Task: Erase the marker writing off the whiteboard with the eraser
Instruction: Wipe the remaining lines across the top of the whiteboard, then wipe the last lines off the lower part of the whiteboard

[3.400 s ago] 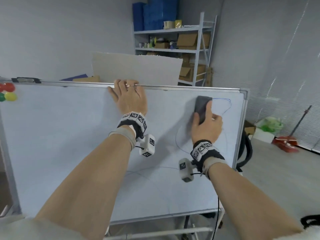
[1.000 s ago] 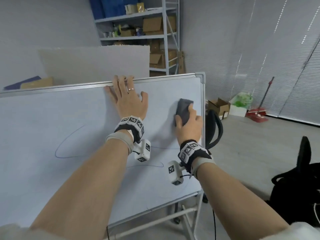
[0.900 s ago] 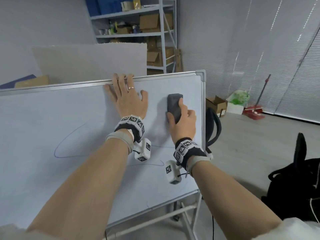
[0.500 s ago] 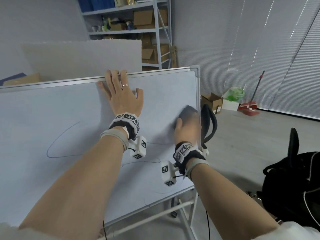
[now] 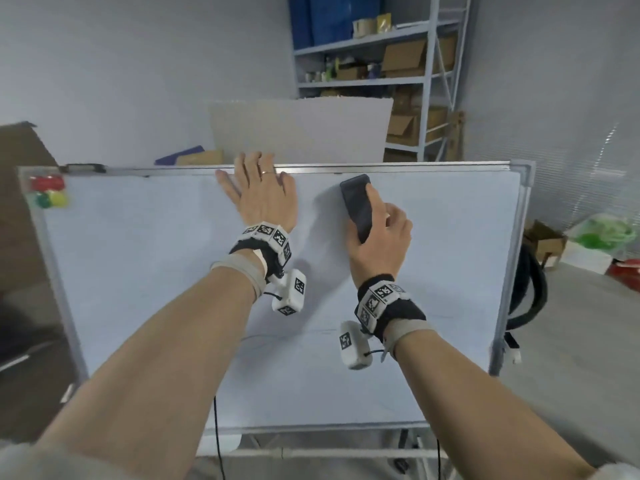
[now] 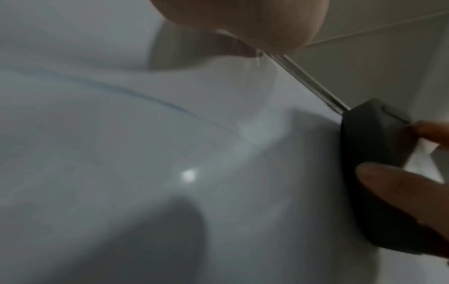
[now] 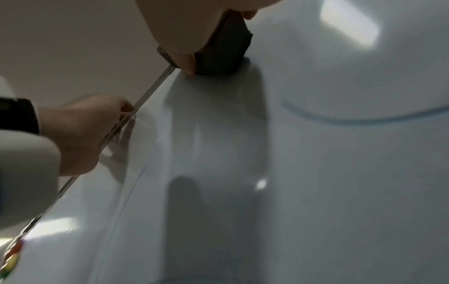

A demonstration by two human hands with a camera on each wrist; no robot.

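Observation:
A white whiteboard [image 5: 156, 271] on a stand fills the head view. My right hand [image 5: 382, 233] grips a dark grey eraser [image 5: 356, 202] and presses it flat on the board just under the top rail, right of centre. My left hand [image 5: 259, 195] lies flat on the board at the top rail, fingers straight and reaching over the frame. Thin blue marker lines [image 5: 322, 332] run faintly across the lower middle of the board. The left wrist view shows the eraser [image 6: 371, 153] at the rail and a blue stroke [image 6: 145, 98]. A curved blue stroke [image 7: 352, 119] shows in the right wrist view below the eraser [image 7: 223, 51].
Coloured magnets [image 5: 48, 194] and a black marker [image 5: 83, 167] sit at the board's top left corner. A metal shelf [image 5: 381, 74] with cardboard boxes stands behind. A black hose [image 5: 528, 289] hangs by the board's right edge, with boxes and a green bag [image 5: 606, 233] on the floor beyond.
My right hand has carried the eraser from the board's right edge up and leftward to just below the top rail. The head view has swung left, showing the whole board. The left hand stays put.

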